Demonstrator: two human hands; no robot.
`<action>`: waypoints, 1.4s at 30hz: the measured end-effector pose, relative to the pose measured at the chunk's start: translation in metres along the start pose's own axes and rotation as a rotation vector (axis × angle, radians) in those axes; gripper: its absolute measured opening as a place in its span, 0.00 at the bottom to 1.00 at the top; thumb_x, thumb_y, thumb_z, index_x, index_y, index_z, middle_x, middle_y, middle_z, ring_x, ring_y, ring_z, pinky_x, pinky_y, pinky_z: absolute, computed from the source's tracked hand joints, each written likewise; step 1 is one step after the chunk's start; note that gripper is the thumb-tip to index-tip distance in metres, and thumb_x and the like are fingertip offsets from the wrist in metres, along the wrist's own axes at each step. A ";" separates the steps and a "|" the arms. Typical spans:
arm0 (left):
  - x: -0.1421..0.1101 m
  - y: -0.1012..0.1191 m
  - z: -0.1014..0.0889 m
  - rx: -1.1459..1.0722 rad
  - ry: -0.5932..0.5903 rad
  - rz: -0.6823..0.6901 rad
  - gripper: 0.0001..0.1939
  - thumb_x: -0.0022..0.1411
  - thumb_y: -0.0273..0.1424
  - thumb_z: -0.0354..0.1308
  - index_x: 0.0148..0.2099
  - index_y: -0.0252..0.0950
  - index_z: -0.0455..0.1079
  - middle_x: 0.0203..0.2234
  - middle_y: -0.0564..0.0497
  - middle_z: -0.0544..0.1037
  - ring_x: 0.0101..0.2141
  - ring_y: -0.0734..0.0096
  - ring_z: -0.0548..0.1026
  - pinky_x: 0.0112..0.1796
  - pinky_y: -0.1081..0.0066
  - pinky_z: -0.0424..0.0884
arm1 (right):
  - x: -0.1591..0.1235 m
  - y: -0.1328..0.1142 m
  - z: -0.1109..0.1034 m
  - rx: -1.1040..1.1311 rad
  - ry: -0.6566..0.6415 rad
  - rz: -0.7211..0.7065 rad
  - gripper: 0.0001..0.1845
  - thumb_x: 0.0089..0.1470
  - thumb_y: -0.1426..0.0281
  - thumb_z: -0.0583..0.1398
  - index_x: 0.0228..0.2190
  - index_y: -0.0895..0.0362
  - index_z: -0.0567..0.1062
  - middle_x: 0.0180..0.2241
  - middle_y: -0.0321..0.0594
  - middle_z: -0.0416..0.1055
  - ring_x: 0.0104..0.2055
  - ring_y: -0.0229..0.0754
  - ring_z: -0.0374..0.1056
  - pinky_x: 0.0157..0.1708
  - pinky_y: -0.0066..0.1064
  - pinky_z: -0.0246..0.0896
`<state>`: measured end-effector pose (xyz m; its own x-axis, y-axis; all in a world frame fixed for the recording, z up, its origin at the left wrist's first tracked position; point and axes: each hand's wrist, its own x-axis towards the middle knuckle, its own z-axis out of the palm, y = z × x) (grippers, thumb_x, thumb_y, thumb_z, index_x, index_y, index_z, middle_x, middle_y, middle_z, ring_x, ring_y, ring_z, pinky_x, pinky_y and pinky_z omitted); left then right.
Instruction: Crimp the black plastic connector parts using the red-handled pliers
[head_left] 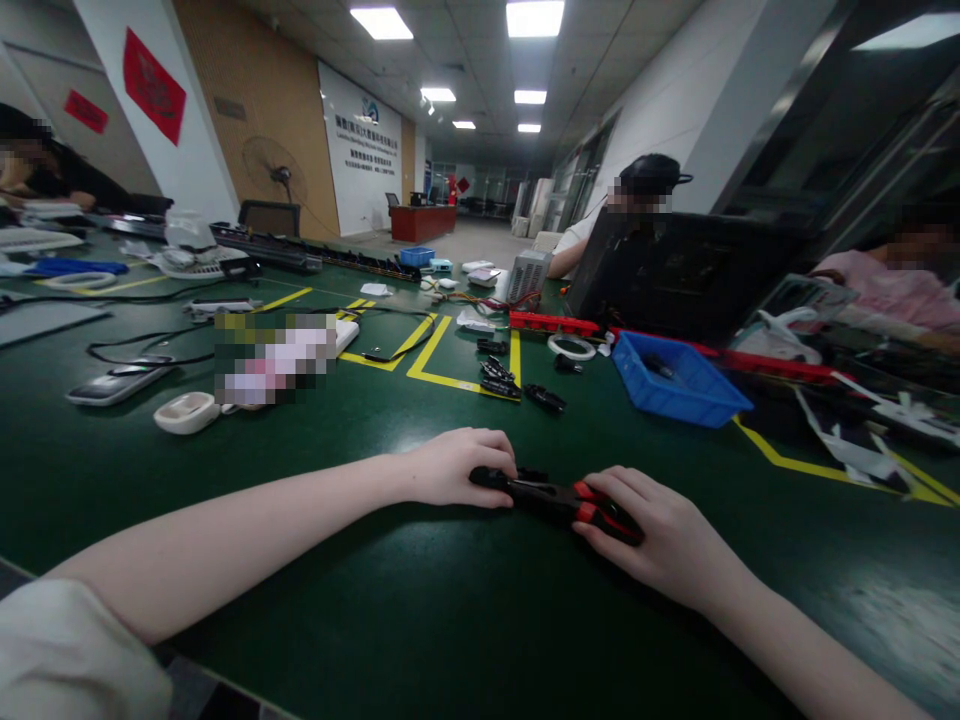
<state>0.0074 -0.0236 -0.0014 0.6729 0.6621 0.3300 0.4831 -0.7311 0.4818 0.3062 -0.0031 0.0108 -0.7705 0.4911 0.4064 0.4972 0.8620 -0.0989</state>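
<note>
My right hand [656, 530] is closed around the red and black handles of a pair of pliers [551, 500], whose jaws point left. In front of it, my left hand [461, 468] pinches a small black part [489, 478] right at the tips of the jaws. What kind of part it is, I cannot make out. Just behind the pliers another dark piece [532, 474] shows partly. Farther back on the green table [360, 580] lie several small black parts [499, 376], close to the yellow tape.
A blue bin [679, 378] with dark items stands to the right. Left are a phone-like device [124, 380], a white case [186, 412] and black cables. A large black panel [675, 275] and red strips [555, 322] lie behind. Other people sit around the table.
</note>
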 end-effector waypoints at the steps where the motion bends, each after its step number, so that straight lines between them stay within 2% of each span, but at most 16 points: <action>1: 0.000 0.000 0.000 -0.005 -0.002 0.001 0.10 0.63 0.34 0.65 0.45 0.35 0.75 0.46 0.46 0.74 0.44 0.63 0.75 0.44 0.67 0.70 | 0.000 0.000 0.000 0.000 0.002 -0.002 0.15 0.58 0.60 0.61 0.44 0.54 0.74 0.40 0.44 0.76 0.36 0.44 0.74 0.34 0.34 0.73; 11: 0.001 0.001 -0.001 -0.006 -0.018 -0.021 0.11 0.64 0.36 0.64 0.45 0.36 0.75 0.45 0.46 0.74 0.44 0.62 0.75 0.44 0.67 0.70 | -0.003 0.010 0.002 -0.015 0.013 -0.022 0.16 0.59 0.58 0.60 0.44 0.54 0.74 0.39 0.44 0.76 0.36 0.44 0.74 0.34 0.34 0.72; 21: 0.001 0.002 -0.001 -0.005 -0.003 -0.008 0.11 0.63 0.35 0.65 0.45 0.35 0.75 0.45 0.46 0.74 0.43 0.63 0.75 0.43 0.68 0.70 | -0.001 0.006 -0.003 0.009 -0.030 0.007 0.15 0.58 0.60 0.60 0.45 0.54 0.74 0.40 0.44 0.76 0.36 0.43 0.74 0.34 0.33 0.73; 42: 0.000 0.000 0.000 0.010 -0.014 -0.024 0.10 0.63 0.35 0.64 0.44 0.35 0.73 0.45 0.47 0.74 0.43 0.63 0.75 0.44 0.67 0.70 | 0.000 -0.001 -0.001 -0.025 -0.001 -0.010 0.16 0.59 0.61 0.61 0.45 0.56 0.73 0.40 0.44 0.76 0.37 0.44 0.74 0.35 0.35 0.73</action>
<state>0.0079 -0.0237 -0.0014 0.6685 0.6774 0.3070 0.5049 -0.7165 0.4814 0.3067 -0.0039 0.0117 -0.7761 0.4824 0.4061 0.4991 0.8636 -0.0720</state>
